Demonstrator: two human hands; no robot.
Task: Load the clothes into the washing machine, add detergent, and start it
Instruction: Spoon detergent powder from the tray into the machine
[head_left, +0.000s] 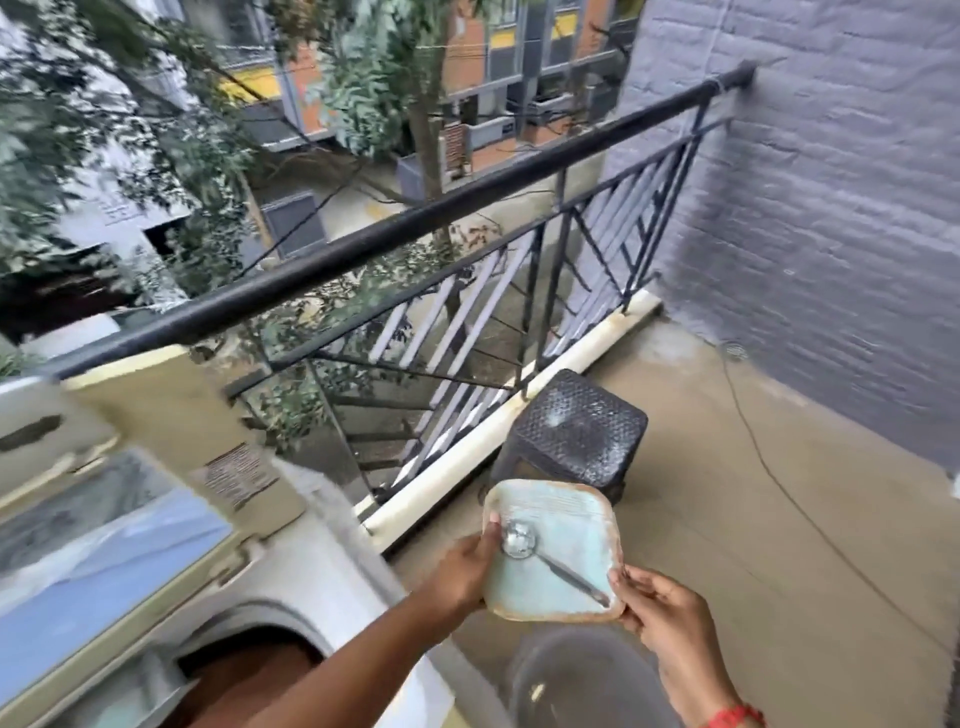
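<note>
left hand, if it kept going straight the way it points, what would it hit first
The left hand already grips the pale container holding a spoon; beyond that, likely the dark stool, though depth is unclear.

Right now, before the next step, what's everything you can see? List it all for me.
washing machine: one, white, lower left, lid raised, drum opening dark
label sticker: one, pale with dark print, on the lid's edge
detergent box: one, pale blue-green with tan edges, open, held over the floor right of the machine
spoon: one, metal, lying inside the box
stool: one, dark textured plastic, by the railing
bucket: one, grey, bottom centre, blurred
railing: one, black metal, along the balcony edge
wall: grey brick, right
cable: one, thin, trailing over the tan floor
left hand: grips the box's left edge
right hand: fingers pinch the box's right corner; red band at the wrist
</note>
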